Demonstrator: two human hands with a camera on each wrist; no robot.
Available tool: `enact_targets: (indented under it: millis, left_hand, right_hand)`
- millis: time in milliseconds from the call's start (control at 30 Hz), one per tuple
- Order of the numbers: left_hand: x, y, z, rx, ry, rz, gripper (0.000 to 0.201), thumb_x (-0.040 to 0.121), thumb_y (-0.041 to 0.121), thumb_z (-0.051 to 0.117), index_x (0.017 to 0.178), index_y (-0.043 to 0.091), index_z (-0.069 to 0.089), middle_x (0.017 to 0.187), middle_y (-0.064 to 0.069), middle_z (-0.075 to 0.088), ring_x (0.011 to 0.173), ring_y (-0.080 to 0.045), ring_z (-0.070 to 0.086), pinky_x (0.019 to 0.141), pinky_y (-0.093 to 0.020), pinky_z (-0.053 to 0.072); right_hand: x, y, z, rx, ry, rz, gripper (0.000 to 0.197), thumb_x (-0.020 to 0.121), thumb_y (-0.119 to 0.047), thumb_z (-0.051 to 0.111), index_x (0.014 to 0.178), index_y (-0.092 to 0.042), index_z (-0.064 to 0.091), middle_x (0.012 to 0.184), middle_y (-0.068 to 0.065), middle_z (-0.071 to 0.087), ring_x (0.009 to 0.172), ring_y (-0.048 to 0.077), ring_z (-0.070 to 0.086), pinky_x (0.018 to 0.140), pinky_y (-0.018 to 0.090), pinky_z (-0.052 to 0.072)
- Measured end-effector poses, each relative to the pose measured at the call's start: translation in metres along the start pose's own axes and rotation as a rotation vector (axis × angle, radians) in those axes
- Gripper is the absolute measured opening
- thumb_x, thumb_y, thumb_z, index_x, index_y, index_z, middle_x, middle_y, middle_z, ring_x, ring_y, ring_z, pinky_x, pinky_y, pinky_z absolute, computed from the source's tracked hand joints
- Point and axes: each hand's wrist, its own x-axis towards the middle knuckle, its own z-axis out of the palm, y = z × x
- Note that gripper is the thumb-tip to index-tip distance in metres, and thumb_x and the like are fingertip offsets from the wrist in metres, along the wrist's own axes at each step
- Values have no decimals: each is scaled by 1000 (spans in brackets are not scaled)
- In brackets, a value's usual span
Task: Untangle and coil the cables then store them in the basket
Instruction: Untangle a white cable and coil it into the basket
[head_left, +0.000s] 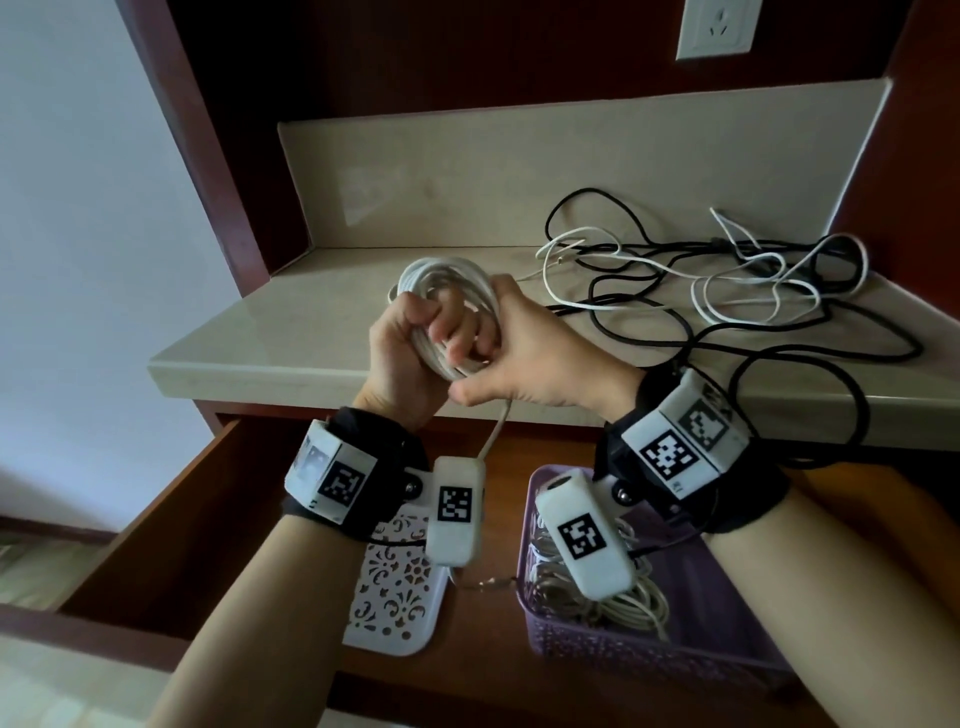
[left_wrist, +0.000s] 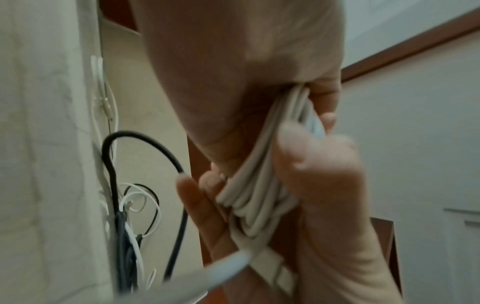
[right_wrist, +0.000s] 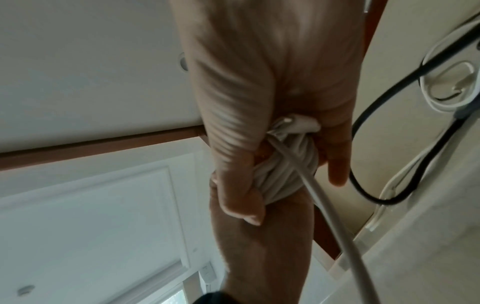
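A coil of white cable (head_left: 445, 275) is held in both hands above the counter's front edge. My left hand (head_left: 415, 338) grips one side of the coil (left_wrist: 259, 185) with curled fingers. From the right, my right hand (head_left: 524, 358) wraps over the coil (right_wrist: 283, 174), its thumb underneath. A loose tail (head_left: 493, 431) of this cable hangs down from the hands towards the drawer. The purple basket (head_left: 691, 660) stands in the open drawer below, with coiled white cables inside. Tangled black and white cables (head_left: 727, 286) lie on the counter to the right.
A white perforated tray (head_left: 400, 592) lies in the drawer, left of the basket. A black cable loop (head_left: 852, 405) hangs over the counter edge near my right wrist. A wall socket (head_left: 717, 31) sits above the counter's raised back.
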Motion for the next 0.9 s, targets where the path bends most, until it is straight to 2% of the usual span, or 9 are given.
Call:
enact_targets:
  millis: [100, 200, 267, 333, 433, 533, 667, 733, 900]
  left_hand:
    - [-9, 7, 12, 55, -11, -22, 29, 94, 6, 23, 72, 7, 41, 54, -4, 53, 47, -13, 53, 47, -23, 46]
    - [-20, 14, 22, 216, -72, -13, 11, 81, 9, 41, 71, 7, 45, 59, -4, 57, 52, -12, 55, 51, -24, 47]
    - [-23, 16, 23, 375, -101, 7, 6, 77, 11, 46, 73, 8, 49, 62, -4, 61, 55, -14, 57, 55, -26, 50]
    - [-24, 15, 24, 505, -69, 54, 9, 88, 6, 49, 80, 9, 54, 67, -2, 65, 61, -14, 62, 62, -29, 54]
    - [-25, 12, 26, 584, -57, 97, 8, 89, 11, 52, 96, 9, 56, 79, -5, 68, 71, -18, 67, 65, -31, 56]
    - [-26, 10, 30, 539, -58, 39, 38, 79, 35, 51, 106, 8, 55, 90, -10, 69, 77, -23, 69, 69, -38, 57]
    - [-25, 6, 33, 533, 46, 18, 51, 89, 58, 45, 107, 13, 61, 98, -11, 67, 84, -26, 70, 70, -45, 58]
    - [-27, 5, 33, 556, 77, 23, 48, 90, 56, 48, 109, 14, 61, 107, -11, 61, 88, -26, 70, 69, -47, 58]
    - [-25, 2, 35, 575, 175, 73, 27, 94, 40, 52, 83, 17, 63, 85, -6, 61, 63, -16, 68, 51, -35, 57]
  right_hand:
    - [-2, 1, -10, -63, 8, -13, 73, 61, -15, 83, 117, -11, 36, 91, -5, 51, 80, 8, 52, 60, 13, 40]
    - [-1, 0, -18, -214, 18, -18, 79, 61, -19, 84, 123, -11, 34, 108, 1, 48, 88, 9, 51, 58, 10, 37]
    - [-3, 0, -25, -338, 24, -31, 93, 61, -19, 83, 135, -10, 27, 123, 4, 42, 106, 14, 47, 71, 15, 37]
    - [-4, 1, -30, -443, 18, -48, 97, 61, -19, 83, 137, -10, 24, 130, 6, 37, 110, 18, 46, 80, 23, 39]
    - [-6, 3, -34, -570, -6, -48, 88, 60, -17, 83, 129, -8, 29, 125, 7, 36, 99, 20, 49, 73, 26, 41]
    - [-8, 3, -37, -637, -15, -35, 86, 60, -16, 83, 129, -9, 31, 125, 7, 37, 91, 17, 49, 67, 25, 41]
    - [-9, 1, -31, -702, -44, -27, 91, 61, -18, 82, 133, -11, 27, 128, 6, 35, 102, 19, 48, 70, 25, 36]
    - [-9, 0, -27, -719, -57, -17, 95, 63, -19, 82, 137, -10, 24, 134, 6, 33, 112, 21, 47, 75, 28, 39]
    - [-9, -2, -22, -726, -70, -10, 81, 65, -19, 80, 128, -8, 30, 125, 8, 40, 102, 22, 52, 74, 29, 43]
